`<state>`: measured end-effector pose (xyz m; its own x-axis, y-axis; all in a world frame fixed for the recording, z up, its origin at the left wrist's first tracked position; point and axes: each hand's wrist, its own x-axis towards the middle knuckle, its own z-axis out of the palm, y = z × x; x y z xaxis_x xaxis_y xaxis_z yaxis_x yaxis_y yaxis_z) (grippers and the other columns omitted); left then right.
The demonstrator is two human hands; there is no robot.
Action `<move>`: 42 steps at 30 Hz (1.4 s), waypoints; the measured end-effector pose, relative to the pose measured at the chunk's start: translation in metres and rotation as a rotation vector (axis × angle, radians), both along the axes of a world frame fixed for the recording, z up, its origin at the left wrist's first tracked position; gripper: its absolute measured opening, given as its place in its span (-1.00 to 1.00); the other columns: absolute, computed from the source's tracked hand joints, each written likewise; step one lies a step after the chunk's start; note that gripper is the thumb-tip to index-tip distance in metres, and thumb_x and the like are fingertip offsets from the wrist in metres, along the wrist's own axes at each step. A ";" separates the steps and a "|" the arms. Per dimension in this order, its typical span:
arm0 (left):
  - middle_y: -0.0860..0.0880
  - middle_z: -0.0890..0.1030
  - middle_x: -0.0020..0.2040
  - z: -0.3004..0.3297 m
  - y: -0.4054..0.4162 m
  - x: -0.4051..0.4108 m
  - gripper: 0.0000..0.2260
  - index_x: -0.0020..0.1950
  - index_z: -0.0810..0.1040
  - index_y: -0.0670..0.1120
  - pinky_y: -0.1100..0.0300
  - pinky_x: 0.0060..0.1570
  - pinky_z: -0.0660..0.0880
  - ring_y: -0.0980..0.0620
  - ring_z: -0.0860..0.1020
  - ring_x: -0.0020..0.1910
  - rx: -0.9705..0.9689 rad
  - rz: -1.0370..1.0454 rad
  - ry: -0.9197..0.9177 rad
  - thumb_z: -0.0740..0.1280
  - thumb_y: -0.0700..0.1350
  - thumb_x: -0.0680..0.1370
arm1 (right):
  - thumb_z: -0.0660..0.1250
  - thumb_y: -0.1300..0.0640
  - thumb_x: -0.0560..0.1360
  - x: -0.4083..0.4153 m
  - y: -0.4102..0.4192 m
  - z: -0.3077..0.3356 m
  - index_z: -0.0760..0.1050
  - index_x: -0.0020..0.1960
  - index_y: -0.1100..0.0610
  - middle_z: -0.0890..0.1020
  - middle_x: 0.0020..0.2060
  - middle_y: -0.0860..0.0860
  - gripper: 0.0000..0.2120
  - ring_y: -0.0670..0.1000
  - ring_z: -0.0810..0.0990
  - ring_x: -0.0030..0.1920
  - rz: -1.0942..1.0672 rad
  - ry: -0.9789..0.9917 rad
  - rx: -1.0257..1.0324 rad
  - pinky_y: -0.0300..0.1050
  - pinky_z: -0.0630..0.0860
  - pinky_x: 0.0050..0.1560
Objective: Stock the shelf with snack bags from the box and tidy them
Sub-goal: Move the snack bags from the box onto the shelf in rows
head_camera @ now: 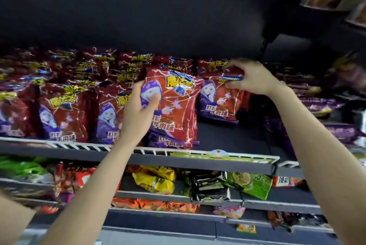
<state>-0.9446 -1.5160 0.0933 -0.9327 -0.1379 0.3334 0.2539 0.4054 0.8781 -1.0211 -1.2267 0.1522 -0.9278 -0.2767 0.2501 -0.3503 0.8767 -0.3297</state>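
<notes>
Both hands are up at the top shelf [198, 160], working on the row of red snack bags. The left hand [138, 114] grips a red bag [174, 106] by its left edge, thumb pressed onto the printed face and the other fingers curled out of sight behind it; this bag sits proud of the row, tilted, on top of another bag lying flat at the shelf front. The right hand [251, 78] pinches the top seam of the neighbouring red bag [217, 98], fingers curled over the upper edge and thumb under it, standing it upright further back. The step in hand looks like facing up — setting a fresh bag into line while steadying the one beside it. To do it well, the left-hand bag should probably be eased down and back until its bottom edge sits behind the white rail [83, 146] and its face lines up with the bags to its left, rather than being left perched on the flat one. A light grip on seams and edges suits these puffy foil packs, since squeezing the middle risks crushing the contents. The bare dark patch of shelf [227, 135] to the right of the held bag looks like the gap to fill — the right-hand bag could come forward into it. The box is not in view.
</notes>
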 end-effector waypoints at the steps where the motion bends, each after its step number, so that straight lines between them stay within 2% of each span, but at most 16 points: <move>1: 0.24 0.49 -0.07 0.000 0.003 -0.001 -0.74 0.24 0.32 0.02 0.60 -0.25 0.35 0.51 0.47 -0.21 0.000 -0.008 0.000 0.26 -0.08 0.58 | 0.48 0.11 0.38 -0.014 -0.001 -0.001 0.45 0.28 0.03 0.47 0.30 0.06 -0.51 0.10 0.43 0.29 0.001 -0.039 -0.006 -0.12 0.32 0.23; 5: 0.20 0.50 -0.09 0.004 0.010 -0.004 -0.68 0.29 0.32 -0.10 0.57 -0.28 0.38 0.49 0.48 -0.25 0.010 -0.032 0.014 0.27 -0.10 0.57 | 0.44 0.08 0.42 -0.049 -0.002 -0.011 0.38 0.30 -0.05 0.42 0.32 0.08 -0.51 0.12 0.38 0.31 -0.078 -0.120 0.049 -0.03 0.34 0.27; 11: 0.11 0.53 0.00 0.009 0.030 -0.008 -0.63 0.33 0.28 -0.08 0.52 -0.25 0.43 0.36 0.53 -0.16 0.003 -0.103 0.033 0.27 -0.06 0.57 | 0.41 0.05 0.43 -0.056 -0.006 -0.034 0.30 0.43 0.03 0.30 0.42 0.07 -0.40 0.13 0.20 0.42 -0.208 0.150 0.120 0.06 0.14 0.40; 13: 0.16 0.51 -0.03 0.009 0.047 -0.009 -0.63 0.34 0.25 -0.08 0.50 -0.28 0.44 0.40 0.53 -0.18 -0.016 -0.147 0.037 0.26 -0.08 0.58 | 0.41 0.13 0.43 -0.050 0.002 -0.042 0.38 0.38 0.08 0.34 0.39 0.12 -0.47 0.16 0.27 0.39 -0.216 0.197 -0.031 0.03 0.21 0.37; 16: 0.23 0.45 -0.09 0.008 0.078 -0.016 -0.63 0.37 0.20 -0.10 0.49 -0.29 0.45 0.43 0.51 -0.24 -0.036 -0.190 0.041 0.22 -0.11 0.60 | 0.26 0.22 0.53 -0.015 0.015 -0.039 0.51 0.19 0.08 0.55 0.18 0.09 -0.75 0.04 0.52 0.18 -0.221 0.210 -0.540 -0.14 0.42 0.20; 18: 0.18 0.47 -0.10 0.006 0.101 -0.025 -0.63 0.37 0.19 -0.13 0.43 -0.28 0.46 0.31 0.51 -0.27 -0.020 -0.202 0.052 0.21 -0.12 0.61 | 0.15 0.12 0.62 0.018 0.014 -0.035 0.49 0.18 0.04 0.61 0.08 -0.01 -0.79 -0.10 0.58 0.03 -0.211 0.116 -0.833 -0.22 0.49 0.08; 20: 0.10 0.49 -0.05 0.001 0.122 -0.033 -0.62 0.39 0.17 -0.14 0.40 -0.25 0.47 0.27 0.50 -0.26 0.001 -0.190 0.053 0.19 -0.13 0.62 | 0.14 -0.01 0.62 0.040 0.013 -0.040 0.42 0.23 -0.01 0.60 0.02 -0.08 -0.77 -0.16 0.60 -0.03 -0.186 0.029 -0.951 -0.22 0.53 0.02; 21: 0.08 0.50 -0.02 -0.003 0.132 -0.037 -0.61 0.41 0.15 -0.13 0.36 -0.22 0.49 0.22 0.51 -0.24 0.009 -0.173 0.051 0.18 -0.13 0.62 | 0.19 -0.05 0.59 0.047 0.012 -0.045 0.36 0.29 -0.02 0.60 0.04 -0.07 -0.70 -0.15 0.61 -0.02 -0.196 0.000 -0.924 -0.19 0.54 0.02; 23: -0.02 0.53 0.08 -0.011 0.148 -0.044 -0.56 0.45 0.09 -0.13 0.16 -0.14 0.53 0.04 0.57 -0.15 0.023 -0.137 0.031 0.17 -0.13 0.62 | 0.35 -0.05 0.50 0.046 0.013 -0.055 0.20 0.43 0.02 0.56 0.14 0.01 -0.42 -0.05 0.60 0.05 -0.247 -0.006 -0.772 -0.10 0.53 0.08; 25: -0.17 0.45 0.30 -0.018 0.158 -0.050 -0.47 0.50 0.02 -0.14 0.15 0.05 0.51 -0.07 0.55 0.11 0.026 -0.128 0.003 0.19 -0.14 0.61 | 0.45 0.01 0.43 0.036 0.013 -0.063 0.13 0.48 0.09 0.54 0.17 0.07 -0.25 0.02 0.56 0.10 -0.317 0.029 -0.655 -0.06 0.51 0.13; 27: -0.18 0.21 0.48 -0.021 0.160 -0.051 -0.34 0.53 -0.06 -0.14 0.33 0.27 0.25 -0.05 0.31 0.40 -0.009 -0.114 -0.009 0.27 -0.19 0.57 | 0.48 0.07 0.41 0.026 0.011 -0.066 0.13 0.47 0.07 0.55 0.14 0.08 -0.23 0.04 0.55 0.10 -0.361 0.065 -0.626 -0.01 0.50 0.16; 28: -0.16 0.14 0.50 -0.022 0.159 -0.052 -0.30 0.53 -0.07 -0.15 0.34 0.31 0.16 -0.03 0.21 0.45 -0.040 -0.103 -0.001 0.31 -0.21 0.54 | 0.49 0.11 0.40 0.020 0.010 -0.068 0.13 0.47 0.05 0.56 0.11 0.06 -0.23 0.02 0.56 0.07 -0.365 0.071 -0.630 -0.03 0.50 0.15; 32: -0.14 0.04 0.54 -0.022 0.153 -0.059 -0.31 0.53 -0.01 -0.16 0.13 0.44 0.07 -0.06 0.05 0.51 -0.182 -0.119 -0.001 0.32 -0.19 0.53 | 0.43 0.22 0.43 0.001 -0.003 -0.075 0.06 0.51 0.04 0.57 0.15 0.09 -0.21 0.07 0.58 0.07 -0.378 0.104 -0.631 -0.17 0.46 0.06; 38: -0.14 -0.13 0.55 -0.009 0.150 -0.076 -0.31 0.54 -0.08 -0.11 0.07 0.44 0.00 -0.10 -0.09 0.52 -0.140 -0.166 -0.188 0.29 -0.16 0.55 | 0.37 0.00 0.49 -0.009 -0.013 -0.090 -0.11 0.55 0.02 0.36 0.37 0.19 -0.16 0.24 0.44 0.28 -0.454 0.016 -0.389 0.05 0.45 0.11; 40: -0.13 -0.14 0.55 -0.002 0.148 -0.071 -0.33 0.54 -0.06 -0.10 0.06 0.45 0.01 -0.08 -0.11 0.52 -0.101 -0.189 -0.177 0.27 -0.17 0.56 | 0.35 -0.01 0.50 0.001 -0.013 -0.088 -0.05 0.55 0.10 0.30 0.37 0.21 -0.20 0.24 0.37 0.32 -0.465 0.105 -0.276 0.09 0.43 0.14; 42: -0.10 -0.09 0.55 0.004 0.143 -0.061 -0.36 0.54 -0.03 -0.09 0.08 0.44 0.03 -0.05 -0.06 0.52 -0.112 -0.215 -0.140 0.26 -0.16 0.57 | 0.34 0.05 0.52 0.016 -0.017 -0.084 0.11 0.51 0.17 0.35 0.34 0.20 -0.33 0.20 0.35 0.31 -0.409 0.287 -0.240 0.07 0.40 0.19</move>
<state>-1.0057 -1.3728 0.0969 -0.9745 0.0989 0.2012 0.2241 0.4517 0.8636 -1.0048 -1.2434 0.0684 -0.8329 0.1876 0.5206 -0.1025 0.8723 -0.4782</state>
